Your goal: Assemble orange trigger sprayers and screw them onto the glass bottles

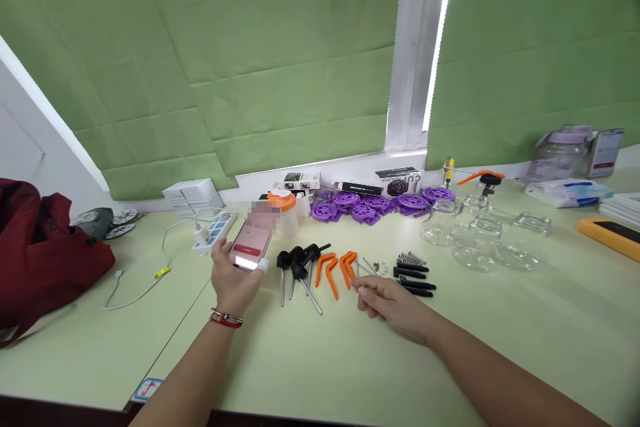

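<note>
In my left hand [237,285] lies a smartphone [253,240], its screen lit and facing me, with the fingers and thumb wrapped round its lower part. My right hand [383,300] rests low over the table with its fingers curled together, and I see nothing in them. Its fingertips are at the lower ends of the orange L-shaped pieces [346,267]; whether they touch is unclear. More orange L-shaped pieces [330,273] lie to the left. Between the hands sit several black clamp-like parts with metal rods [299,263]. Black bar-shaped parts [413,273] and a row of screws [412,258] lie right of my right hand.
Purple ring-shaped parts [367,207] lie along the back, before a black-and-white box [400,180]. Clear glass jars [477,240] stand at right. An orange-lidded cup [286,217] and power strip [220,230] are behind the phone. A red bag [45,260] is far left.
</note>
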Demonstrator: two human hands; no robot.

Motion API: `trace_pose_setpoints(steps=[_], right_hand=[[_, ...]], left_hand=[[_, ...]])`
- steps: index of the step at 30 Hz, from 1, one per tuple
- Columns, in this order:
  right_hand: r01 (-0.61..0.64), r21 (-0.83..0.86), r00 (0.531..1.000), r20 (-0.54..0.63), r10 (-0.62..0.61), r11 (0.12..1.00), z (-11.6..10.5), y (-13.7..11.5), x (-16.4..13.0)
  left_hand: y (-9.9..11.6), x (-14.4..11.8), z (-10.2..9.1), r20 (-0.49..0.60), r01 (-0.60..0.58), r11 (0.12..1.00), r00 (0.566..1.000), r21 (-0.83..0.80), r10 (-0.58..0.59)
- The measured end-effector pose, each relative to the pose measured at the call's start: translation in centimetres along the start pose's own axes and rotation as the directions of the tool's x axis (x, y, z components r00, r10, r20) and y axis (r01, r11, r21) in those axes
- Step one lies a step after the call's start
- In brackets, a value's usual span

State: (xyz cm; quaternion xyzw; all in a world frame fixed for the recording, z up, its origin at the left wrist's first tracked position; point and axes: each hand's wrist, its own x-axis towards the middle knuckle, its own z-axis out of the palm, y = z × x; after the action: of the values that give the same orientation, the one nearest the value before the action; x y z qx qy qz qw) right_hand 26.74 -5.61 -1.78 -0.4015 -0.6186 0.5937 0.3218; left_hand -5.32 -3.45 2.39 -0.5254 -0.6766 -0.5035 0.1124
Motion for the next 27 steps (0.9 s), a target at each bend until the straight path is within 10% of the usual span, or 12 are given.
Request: trace_pose_setpoints(steps=[12,18,24,27], right_hand=[[0.155,0.589,0.985,-0.157,-0.075,0.793,-0.6,-10.6,11.6],[0.181,0.681,0.953,-0.300,0.044,0.709,0.3,-10.3,16.9],[0.201,0.671,0.886,-0.436,0.160,0.714,-0.8,-9.3,20.4],[0.218,0.652,0.862,-0.478,0.171,0.726,-2.0,-8.4,22.0]], left_hand=[[8.1,0.3,4.5,0.091,-0.254,0.927,0.953,-0.277,0.288],[8.3,2.5,7.5,0.177,-0.286,0.924,0.925,-0.255,0.335],[6.4,4.8,8.8,0.301,-0.523,0.816,0.759,-0.247,0.577],[5.2,6.2,9.6,0.208,-0.559,0.823,0.797,-0.098,0.566]])
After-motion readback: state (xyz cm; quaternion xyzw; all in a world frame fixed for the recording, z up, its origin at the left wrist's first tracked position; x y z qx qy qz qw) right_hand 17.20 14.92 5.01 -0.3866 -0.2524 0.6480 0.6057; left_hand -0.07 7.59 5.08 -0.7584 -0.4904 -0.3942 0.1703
